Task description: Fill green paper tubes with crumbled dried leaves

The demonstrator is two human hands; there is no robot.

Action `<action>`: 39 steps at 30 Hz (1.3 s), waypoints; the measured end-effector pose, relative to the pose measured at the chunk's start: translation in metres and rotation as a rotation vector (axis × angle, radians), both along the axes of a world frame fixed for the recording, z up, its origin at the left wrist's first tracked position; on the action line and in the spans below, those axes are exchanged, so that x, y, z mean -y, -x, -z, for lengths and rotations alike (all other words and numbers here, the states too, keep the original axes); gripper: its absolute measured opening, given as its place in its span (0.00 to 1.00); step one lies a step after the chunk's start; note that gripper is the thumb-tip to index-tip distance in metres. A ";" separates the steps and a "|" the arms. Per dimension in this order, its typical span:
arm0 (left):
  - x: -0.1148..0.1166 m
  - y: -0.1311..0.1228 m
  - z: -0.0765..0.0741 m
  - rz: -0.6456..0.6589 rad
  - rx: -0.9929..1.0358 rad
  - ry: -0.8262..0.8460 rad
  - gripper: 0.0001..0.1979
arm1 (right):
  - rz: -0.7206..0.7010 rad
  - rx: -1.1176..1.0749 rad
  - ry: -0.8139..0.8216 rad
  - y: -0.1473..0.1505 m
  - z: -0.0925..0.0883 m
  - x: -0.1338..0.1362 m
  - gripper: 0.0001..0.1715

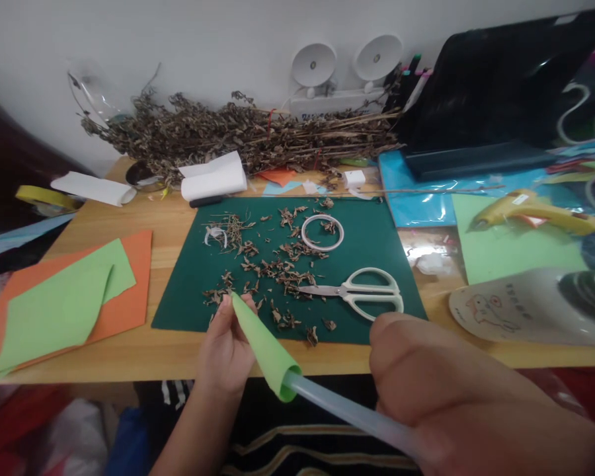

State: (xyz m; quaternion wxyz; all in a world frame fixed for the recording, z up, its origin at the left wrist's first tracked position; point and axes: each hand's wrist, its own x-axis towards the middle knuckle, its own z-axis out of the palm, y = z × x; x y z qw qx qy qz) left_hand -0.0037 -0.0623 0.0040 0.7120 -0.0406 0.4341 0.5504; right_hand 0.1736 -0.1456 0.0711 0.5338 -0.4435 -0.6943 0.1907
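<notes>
My left hand [228, 350] is closed on the narrow end of a rolled light-green paper cone [265, 347]. The cone's wide mouth points toward me and to the right. A long translucent hot glue stick [344, 406] reaches into that mouth; how deep it goes is hidden inside the paper. Its other end runs into my right hand [441, 383], which is curled in a fist around it. Beyond my hands, dried leaf bits [282, 271] lie scattered on a green mat [178, 291]. Scissors [361, 291] with pale handles rest on the mat beside a roll of clear tape [305, 233].
Green paper [54, 311] lies over orange paper [139, 264] at left. A bundle of dried stems [218, 132] lines the wall, near a white two-headed lamp [313, 65]. At right are a yellow glue gun [540, 211], a white bottle [525, 304] and a black tablet [500, 86].
</notes>
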 end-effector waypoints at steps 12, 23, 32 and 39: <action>0.003 -0.003 -0.002 -0.090 -0.181 -0.159 0.05 | -0.187 -0.013 -0.182 0.004 0.009 -0.028 0.07; -0.001 0.002 0.003 -0.076 -0.242 -0.273 0.07 | -0.288 -0.033 0.126 -0.009 0.013 -0.018 0.14; -0.001 0.008 0.004 -0.042 -0.283 -0.445 0.10 | -0.147 -0.265 0.302 -0.011 0.022 -0.005 0.13; 0.001 0.009 0.000 -0.081 -0.339 -0.494 0.08 | -0.162 -0.517 0.224 0.005 0.048 -0.010 0.06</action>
